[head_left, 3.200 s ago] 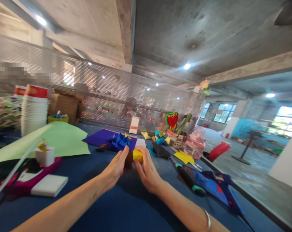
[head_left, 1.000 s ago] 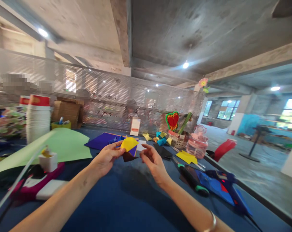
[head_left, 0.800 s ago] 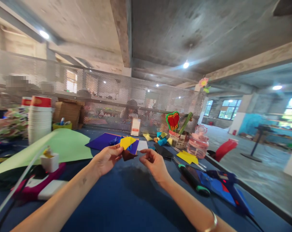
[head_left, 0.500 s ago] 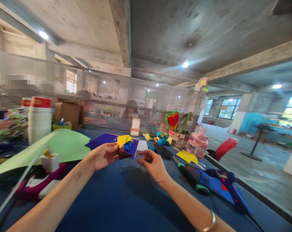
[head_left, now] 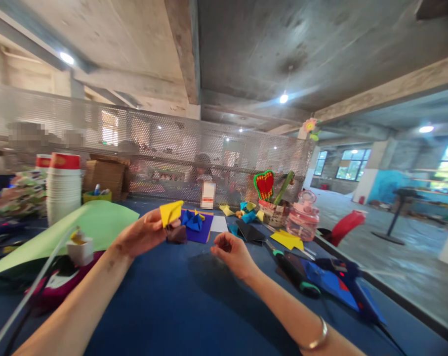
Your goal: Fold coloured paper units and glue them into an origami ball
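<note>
My left hand (head_left: 144,231) pinches a piece of folded yellow paper (head_left: 171,213) left of centre, above the table. A brown folded paper (head_left: 176,234) shows just under the yellow one, by the fingertips; whether the two are joined I cannot tell. Beside them, a blue folded paper shape (head_left: 191,220) with a bit of yellow rests on a purple sheet (head_left: 204,234). My right hand (head_left: 233,254) hovers right of centre over the dark blue table (head_left: 179,306). Its fingers are loosely curled, thumb and forefinger slightly apart, with nothing visible in them.
At right lie black paper (head_left: 249,231), yellow paper (head_left: 287,240), a dark-handled tool (head_left: 296,276) and a blue glue gun (head_left: 342,272). A pink jar (head_left: 303,220) stands behind them. Left are a green sheet (head_left: 86,225), stacked cups (head_left: 63,190) and a power strip (head_left: 55,289).
My hands were together around the yellow and brown paper, then parted. The left hand has carried the yellow paper leftward, uncovering the blue shape. The right hand's fingers have curled in more.
</note>
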The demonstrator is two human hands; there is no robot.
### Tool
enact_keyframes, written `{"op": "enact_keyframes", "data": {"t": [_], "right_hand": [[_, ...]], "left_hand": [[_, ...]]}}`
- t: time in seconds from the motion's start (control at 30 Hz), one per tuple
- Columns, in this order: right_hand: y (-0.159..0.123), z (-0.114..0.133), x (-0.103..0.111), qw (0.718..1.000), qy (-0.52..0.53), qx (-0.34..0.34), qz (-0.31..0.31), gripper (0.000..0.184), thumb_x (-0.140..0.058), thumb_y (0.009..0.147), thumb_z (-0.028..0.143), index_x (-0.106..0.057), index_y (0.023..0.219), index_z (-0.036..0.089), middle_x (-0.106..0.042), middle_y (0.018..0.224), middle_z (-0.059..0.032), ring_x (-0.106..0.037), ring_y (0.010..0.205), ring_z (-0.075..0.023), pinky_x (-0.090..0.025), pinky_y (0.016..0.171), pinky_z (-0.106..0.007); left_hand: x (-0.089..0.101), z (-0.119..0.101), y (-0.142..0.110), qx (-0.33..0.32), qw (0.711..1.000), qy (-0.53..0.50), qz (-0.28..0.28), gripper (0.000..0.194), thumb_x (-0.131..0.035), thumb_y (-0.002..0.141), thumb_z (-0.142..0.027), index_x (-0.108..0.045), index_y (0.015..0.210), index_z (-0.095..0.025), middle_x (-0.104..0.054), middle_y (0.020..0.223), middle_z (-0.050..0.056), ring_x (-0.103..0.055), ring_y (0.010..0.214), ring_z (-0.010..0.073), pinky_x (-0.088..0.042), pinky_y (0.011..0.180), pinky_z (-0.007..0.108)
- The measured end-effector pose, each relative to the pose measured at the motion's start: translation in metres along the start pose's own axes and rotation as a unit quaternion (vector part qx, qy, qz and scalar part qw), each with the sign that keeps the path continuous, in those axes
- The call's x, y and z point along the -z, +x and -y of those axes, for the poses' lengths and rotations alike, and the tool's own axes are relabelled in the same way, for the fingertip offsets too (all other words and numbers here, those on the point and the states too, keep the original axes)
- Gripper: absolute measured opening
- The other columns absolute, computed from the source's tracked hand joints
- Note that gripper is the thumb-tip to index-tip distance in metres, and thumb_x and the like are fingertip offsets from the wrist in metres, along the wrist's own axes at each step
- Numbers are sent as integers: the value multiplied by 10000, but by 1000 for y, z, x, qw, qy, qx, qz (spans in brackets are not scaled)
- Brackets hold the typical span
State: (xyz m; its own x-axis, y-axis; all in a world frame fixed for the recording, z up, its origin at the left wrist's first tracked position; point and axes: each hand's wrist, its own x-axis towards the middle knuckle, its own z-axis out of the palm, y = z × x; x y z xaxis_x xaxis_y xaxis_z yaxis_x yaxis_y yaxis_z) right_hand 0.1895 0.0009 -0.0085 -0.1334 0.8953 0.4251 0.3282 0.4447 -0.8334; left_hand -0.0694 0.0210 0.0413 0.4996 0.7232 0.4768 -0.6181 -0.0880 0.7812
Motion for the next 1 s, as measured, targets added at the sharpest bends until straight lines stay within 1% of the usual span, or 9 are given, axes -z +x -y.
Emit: {"op": "enact_keyframes", "data": {"t": [0.1, 0.23, 0.37, 0.5, 0.6, 0.7, 0.83, 0.93, 1.0], "right_hand": [[-1, 1, 0, 1000, -16, -2, 9, 114, -656, 686, 263, -580, 710, 182, -570, 651, 27, -496, 597, -106, -410, 569, -229], [-2, 3, -3, 999, -36, 1, 23, 93, -646, 677, 245, -580, 692, 181, -588, 665, 21, -526, 624, -119, -439, 623, -254], [-2, 4, -7, 998, -60, 6, 34, 82, -639, 676, 222, -574, 690, 175, -585, 663, 20, -521, 623, -118, -435, 633, -260], [3, 4, -13, 995, -82, 18, 51, 64, -618, 680, 194, -560, 700, 179, -565, 647, 35, -505, 603, -108, -424, 604, -240], [13, 8, -24, 992, -105, 35, 63, 54, -599, 673, 150, -569, 703, 183, -556, 623, 44, -500, 588, -103, -413, 585, -225], [28, 17, -39, 986, -138, 60, 74, 71, -559, 714, 128, -593, 739, 185, -542, 599, 49, -494, 572, -101, -398, 567, -216], [52, 30, -64, 969, -203, 105, 97, 211, -504, 841, 180, -640, 997, 217, -540, 593, 46, -513, 575, -119, -404, 571, -226], [66, 32, -81, 944, -275, 147, 109, 341, -420, 876, 98, -637, 1099, 238, -614, 693, -6, -574, 748, -168, -437, 713, -281], [71, 29, -92, 923, -324, 175, 111, 385, -467, 835, 56, -627, 1133, 241, -651, 941, -65, -544, 994, -225, -409, 864, -357]], "left_hand": [[9, -9, 2, -31, 995, -83, -50, 265, -788, 618, -136, -624, 826, -137, -579, 773, 10, -572, 771, 123, -479, 794, 248], [17, -18, 3, -74, 976, -167, -116, 340, -675, 650, -18, -610, 954, -155, -587, 759, -10, -599, 746, 106, -494, 840, 256], [16, -19, 5, -74, 967, -171, -173, 373, -515, 704, 33, -602, 1015, -153, -636, 753, 5, -637, 723, 128, -525, 846, 340], [14, -19, 7, -63, 959, -167, -219, 269, -521, 724, 17, -632, 919, -131, -675, 736, 22, -651, 682, 140, -544, 786, 340], [14, -18, 9, -52, 958, -161, -231, 212, -521, 755, 0, -644, 874, -126, -686, 732, 26, -652, 684, 136, -542, 749, 314], [15, -18, 10, -52, 960, -145, -236, 249, -519, 765, 5, -649, 922, -139, -692, 741, 17, -648, 687, 125, -532, 717, 280], [19, -14, 11, -60, 968, -111, -217, 272, -589, 752, -25, -647, 983, -156, -689, 747, 6, -641, 689, 117, -512, 668, 233], [24, -11, 13, -63, 972, -87, -208, 330, -649, 725, -47, -646, 1031, -171, -694, 772, 5, -641, 704, 120, -505, 661, 219], [26, -8, 14, -62, 973, -77, -209, 333, -661, 722, -54, -654, 1035, -167, -697, 782, 12, -634, 690, 118, -500, 652, 213]]}}
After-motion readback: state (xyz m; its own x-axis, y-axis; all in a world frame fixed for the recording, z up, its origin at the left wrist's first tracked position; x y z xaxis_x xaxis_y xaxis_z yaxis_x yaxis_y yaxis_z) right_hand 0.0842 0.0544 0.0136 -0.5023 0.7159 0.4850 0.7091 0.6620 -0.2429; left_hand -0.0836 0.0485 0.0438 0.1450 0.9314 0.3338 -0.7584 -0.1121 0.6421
